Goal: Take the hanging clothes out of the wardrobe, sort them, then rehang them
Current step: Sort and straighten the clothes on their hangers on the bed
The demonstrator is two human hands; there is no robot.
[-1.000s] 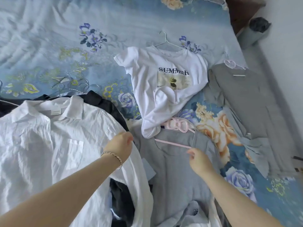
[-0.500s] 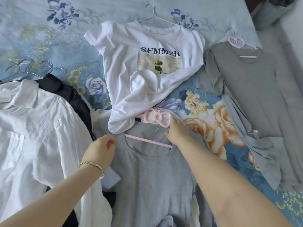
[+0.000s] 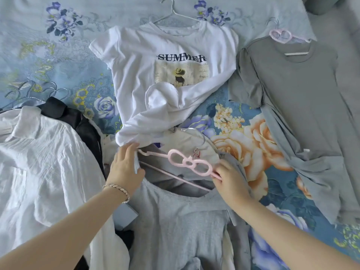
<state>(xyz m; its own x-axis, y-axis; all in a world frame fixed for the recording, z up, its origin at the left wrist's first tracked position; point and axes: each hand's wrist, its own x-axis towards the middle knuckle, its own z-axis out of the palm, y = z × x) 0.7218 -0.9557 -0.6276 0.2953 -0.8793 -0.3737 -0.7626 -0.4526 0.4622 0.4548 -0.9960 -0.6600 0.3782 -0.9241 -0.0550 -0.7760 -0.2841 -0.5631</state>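
Head view: the pink hanger lies slantwise at the open neck of the grey T-shirt, with its bow-shaped top outside the collar and its thin bar crossing the neck hole.
Where it lies: the T-shirt is spread on the bed nearest the person, its collar just below the hem of the white printed T-shirt.
Right hand: fingers curled, pinching the hanger's right arm close beside the bow.
Left hand: fingers laid over the T-shirt's left shoulder at the hanger's other end, with a fold of cloth caught against the thumb.
Step in hand: to my eye the hanger is being worked through the neck; I cannot tell whether in or out.
Doing it well: tilt one arm of the hanger through first, hold the collar wide with the left hand, and don't drag the knit, since it will stretch.
Underneath: a pale garment peeks out above the collar, so lift only the grey one.
Round about: a white shirt over a black garment lies to the left, and a grey dress on its own hanger lies well to the right.
Bed: a blue floral sheet shows between the piles, with wire hangers at the far left.
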